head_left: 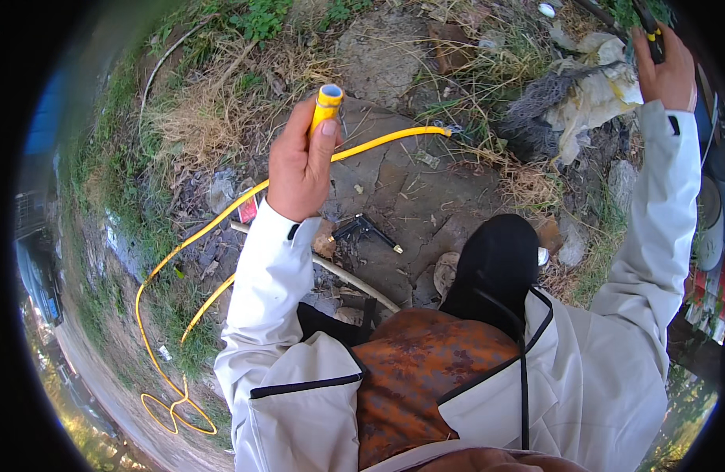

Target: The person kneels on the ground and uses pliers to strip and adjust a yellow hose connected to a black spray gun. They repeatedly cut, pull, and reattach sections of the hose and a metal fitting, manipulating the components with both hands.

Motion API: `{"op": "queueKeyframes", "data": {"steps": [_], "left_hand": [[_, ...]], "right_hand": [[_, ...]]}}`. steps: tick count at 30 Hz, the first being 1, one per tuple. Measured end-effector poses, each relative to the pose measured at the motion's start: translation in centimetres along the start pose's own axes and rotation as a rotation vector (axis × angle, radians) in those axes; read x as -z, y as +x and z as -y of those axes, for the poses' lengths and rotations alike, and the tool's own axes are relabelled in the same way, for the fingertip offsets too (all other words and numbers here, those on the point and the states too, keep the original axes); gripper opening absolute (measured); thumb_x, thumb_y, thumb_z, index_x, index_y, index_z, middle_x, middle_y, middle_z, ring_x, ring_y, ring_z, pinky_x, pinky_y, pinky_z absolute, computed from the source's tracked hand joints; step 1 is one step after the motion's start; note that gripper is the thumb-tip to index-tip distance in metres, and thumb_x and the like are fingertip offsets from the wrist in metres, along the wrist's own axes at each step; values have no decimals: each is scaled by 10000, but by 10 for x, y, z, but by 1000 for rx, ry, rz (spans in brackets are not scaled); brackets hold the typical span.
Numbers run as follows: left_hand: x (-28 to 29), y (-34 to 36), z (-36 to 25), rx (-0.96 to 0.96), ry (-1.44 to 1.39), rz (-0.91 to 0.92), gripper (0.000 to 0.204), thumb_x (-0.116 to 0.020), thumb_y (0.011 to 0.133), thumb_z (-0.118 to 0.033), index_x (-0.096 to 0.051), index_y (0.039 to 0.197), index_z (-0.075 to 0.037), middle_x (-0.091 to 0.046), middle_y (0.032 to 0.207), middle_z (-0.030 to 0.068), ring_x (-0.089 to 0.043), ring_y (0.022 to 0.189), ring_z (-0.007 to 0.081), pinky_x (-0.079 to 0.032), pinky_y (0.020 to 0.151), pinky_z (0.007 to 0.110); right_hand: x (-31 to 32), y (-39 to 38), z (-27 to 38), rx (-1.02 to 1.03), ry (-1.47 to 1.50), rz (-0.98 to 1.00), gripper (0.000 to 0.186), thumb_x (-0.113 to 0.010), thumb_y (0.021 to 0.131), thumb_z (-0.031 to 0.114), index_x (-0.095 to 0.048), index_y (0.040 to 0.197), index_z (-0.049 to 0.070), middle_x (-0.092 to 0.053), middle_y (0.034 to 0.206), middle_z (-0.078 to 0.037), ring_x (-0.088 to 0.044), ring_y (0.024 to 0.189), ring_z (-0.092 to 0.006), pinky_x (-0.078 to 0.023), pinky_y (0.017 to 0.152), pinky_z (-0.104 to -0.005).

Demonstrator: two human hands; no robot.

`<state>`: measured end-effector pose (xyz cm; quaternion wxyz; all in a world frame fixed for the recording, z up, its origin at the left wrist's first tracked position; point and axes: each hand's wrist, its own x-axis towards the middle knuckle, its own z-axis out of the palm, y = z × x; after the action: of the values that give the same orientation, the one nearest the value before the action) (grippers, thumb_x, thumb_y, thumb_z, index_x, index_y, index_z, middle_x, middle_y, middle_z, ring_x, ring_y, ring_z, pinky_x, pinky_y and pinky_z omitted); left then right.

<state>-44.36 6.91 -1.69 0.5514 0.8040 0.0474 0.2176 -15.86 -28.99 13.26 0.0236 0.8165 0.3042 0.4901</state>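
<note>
My left hand [299, 161] is wrapped round the end of a yellow hose [326, 102], its open mouth pointing up and away from me. Behind that hand, more yellow hose [386, 141] crosses the ground, its other visible end lying to the right. A black spray gun [366, 230] with a brass-coloured tip rests on the paved ground just below. Far to the upper right, my right hand [669, 75] is closed on a black hand tool with yellow marks [654, 41]; the picture's dark rim cuts part of it off, so its kind is unclear.
A pale hose [355, 283] runs beneath my left forearm. Loops of yellow hose [178, 409] lie at the lower left. Dirty white plastic sheeting [598, 102] and grey netting [535, 102] lie near my right hand, among dry grass and stones. My black-clad knee [492, 263] juts into the middle.
</note>
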Motion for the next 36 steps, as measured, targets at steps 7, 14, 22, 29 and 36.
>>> {"op": "queueKeyframes", "data": {"steps": [7,14,22,29,36], "left_hand": [[-24,81,-60,-135,146,9,267,-511,1012,-211,-563,1204,-33,-584,754,17,-549,674,92,-456,626,245],[-53,121,-87,-179,272,10,311,-529,1009,-275,-561,1216,-45,-596,773,25,-548,685,103,-461,632,254],[-88,155,-85,-94,426,84,330,-529,991,-273,-534,1235,-51,-615,791,150,-634,681,289,-490,637,351],[-125,196,-97,-49,349,130,370,-492,997,-312,-506,1283,-76,-648,870,132,-653,755,299,-495,689,351],[-145,222,-109,-7,201,155,360,-539,990,-285,-573,1256,-46,-648,959,45,-582,807,125,-474,752,277]], "right_hand": [[-63,8,-116,-153,-153,390,591,-541,909,553,-558,1304,114,-630,1145,-241,-575,1110,-389,-459,927,-458],[-108,-20,-159,-235,117,696,681,-533,891,601,-493,1373,122,-645,1118,-250,-605,1066,-407,-464,900,-444],[-95,-26,-124,-268,375,606,650,-625,876,481,-535,1276,-22,-603,1194,-249,-568,1123,-408,-444,958,-426],[-89,-21,-114,-194,432,459,347,-655,862,345,-578,969,25,-604,890,-166,-580,872,-385,-452,757,-485],[-90,-18,-111,-206,378,548,369,-648,866,381,-576,1019,53,-612,945,-116,-575,945,-339,-435,782,-471]]}}
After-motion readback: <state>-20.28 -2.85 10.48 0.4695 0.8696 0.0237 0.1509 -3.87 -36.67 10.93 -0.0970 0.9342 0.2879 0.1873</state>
